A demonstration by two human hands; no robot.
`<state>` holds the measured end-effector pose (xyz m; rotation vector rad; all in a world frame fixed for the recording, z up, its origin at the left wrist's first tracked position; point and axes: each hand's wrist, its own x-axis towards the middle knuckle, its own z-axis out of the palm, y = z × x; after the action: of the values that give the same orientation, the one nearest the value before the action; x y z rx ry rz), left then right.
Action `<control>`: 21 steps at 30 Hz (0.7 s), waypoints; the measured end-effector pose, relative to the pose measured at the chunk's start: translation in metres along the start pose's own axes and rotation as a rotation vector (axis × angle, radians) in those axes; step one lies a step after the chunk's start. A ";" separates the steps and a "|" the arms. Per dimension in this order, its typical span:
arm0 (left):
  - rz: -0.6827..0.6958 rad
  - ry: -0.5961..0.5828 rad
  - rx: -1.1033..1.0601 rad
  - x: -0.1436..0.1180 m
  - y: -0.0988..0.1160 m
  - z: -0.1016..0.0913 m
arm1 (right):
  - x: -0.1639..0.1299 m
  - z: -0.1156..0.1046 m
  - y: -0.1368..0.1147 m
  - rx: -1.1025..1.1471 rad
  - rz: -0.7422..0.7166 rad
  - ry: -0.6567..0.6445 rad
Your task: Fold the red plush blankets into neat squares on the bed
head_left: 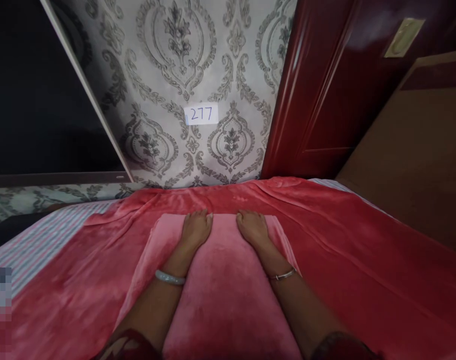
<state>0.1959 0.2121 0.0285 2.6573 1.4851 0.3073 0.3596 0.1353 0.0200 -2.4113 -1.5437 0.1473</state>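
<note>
Head view: folded pink cloth (223, 300) lies flat on red blanket (348, 260), square in front of wearer; left hand (196, 229) and right hand (253, 228) at its far edge, fingers bent there, can't tell if gripping or only pressing; looks plush, so likely soft, limp, fairly light, not fragile, layers may slide; best hold: both far corners, all layers pinched together

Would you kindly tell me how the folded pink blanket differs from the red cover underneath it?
The pink blanket is folded in layers; the red cover lies spread out. The pink blanket looks paler, the red cover deeper in colour. The red cover spans more area than the pink blanket. Both look plush.
</note>
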 end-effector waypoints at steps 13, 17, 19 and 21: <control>-0.237 -0.023 0.079 0.006 -0.040 -0.021 | -0.005 0.000 -0.002 -0.004 0.028 0.057; -0.310 -0.132 0.067 0.012 -0.076 -0.029 | -0.004 0.000 -0.003 0.006 0.042 0.069; -0.345 -0.142 0.067 0.014 -0.087 -0.029 | -0.004 -0.001 -0.004 0.023 0.047 0.072; -0.368 -0.131 0.067 0.013 -0.090 -0.028 | -0.004 -0.005 -0.002 0.040 0.041 0.077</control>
<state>0.1212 0.2698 0.0423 2.3293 1.9193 0.0555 0.3571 0.1318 0.0246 -2.3894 -1.4449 0.0921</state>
